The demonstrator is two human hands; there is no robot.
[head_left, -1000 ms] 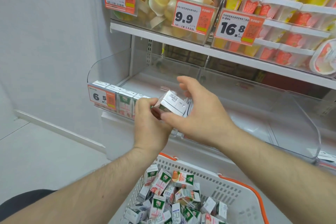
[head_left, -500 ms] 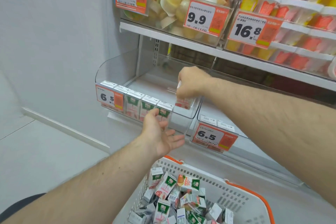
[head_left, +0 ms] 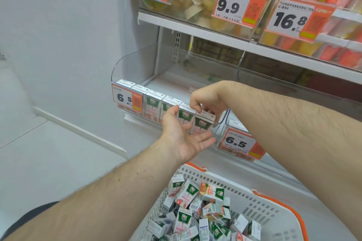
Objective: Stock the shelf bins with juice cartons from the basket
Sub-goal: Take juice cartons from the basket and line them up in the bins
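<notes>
A clear shelf bin (head_left: 135, 60) holds a front row of several upright pink-and-green juice cartons. My right hand (head_left: 207, 100) reaches over the bin's front wall, its fingertips pinched on the top of the rightmost juice carton (head_left: 203, 123) in that row. My left hand (head_left: 182, 135) hovers open, palm up, just in front of the bin, below that carton. Below, a white basket (head_left: 252, 197) with an orange rim holds several loose juice cartons (head_left: 188, 215) in a heap.
A second clear bin (head_left: 229, 129) with a 6.5 price tag (head_left: 237, 143) sits to the right. The shelf above (head_left: 215, 35) carries bins of fruit jelly cups and price tags. A white wall and grey floor lie to the left.
My right hand has carried the carton from mid-air into the bin and set it at the right end of the front row. My left hand let go and dropped open below.
</notes>
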